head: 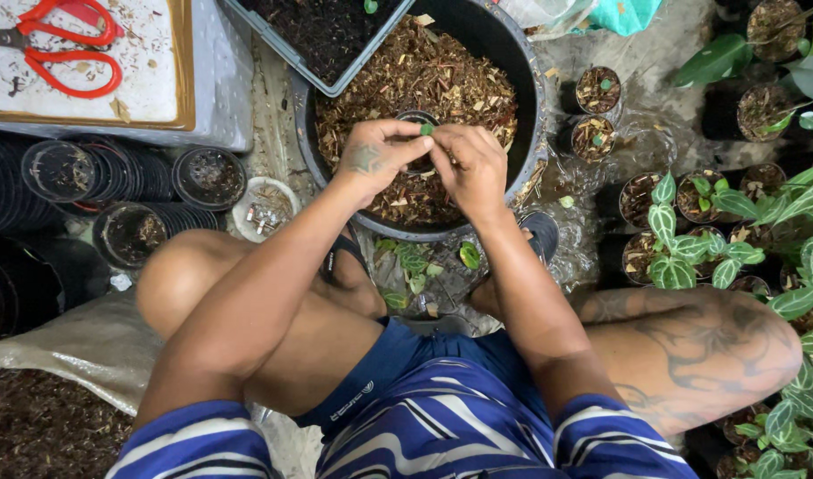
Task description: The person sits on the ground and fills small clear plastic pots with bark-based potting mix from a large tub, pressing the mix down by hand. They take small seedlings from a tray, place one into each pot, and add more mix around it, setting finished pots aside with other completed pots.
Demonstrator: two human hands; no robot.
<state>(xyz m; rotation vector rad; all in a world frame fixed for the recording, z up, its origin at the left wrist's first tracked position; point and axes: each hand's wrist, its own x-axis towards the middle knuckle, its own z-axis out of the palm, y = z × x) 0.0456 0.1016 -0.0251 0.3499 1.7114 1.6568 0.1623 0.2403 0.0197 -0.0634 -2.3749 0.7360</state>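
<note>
Fingers (pixel 405 133) of both hands pinch green seedling (pixel 427 129) between tips — above small black pot (pixel 417 118), over bark tub (pixel 504 53).

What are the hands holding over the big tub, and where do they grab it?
Both hands, left hand and right hand, hold a small black pot by its rim and sides. The fingertips pinch a tiny green seedling at its top.
</note>
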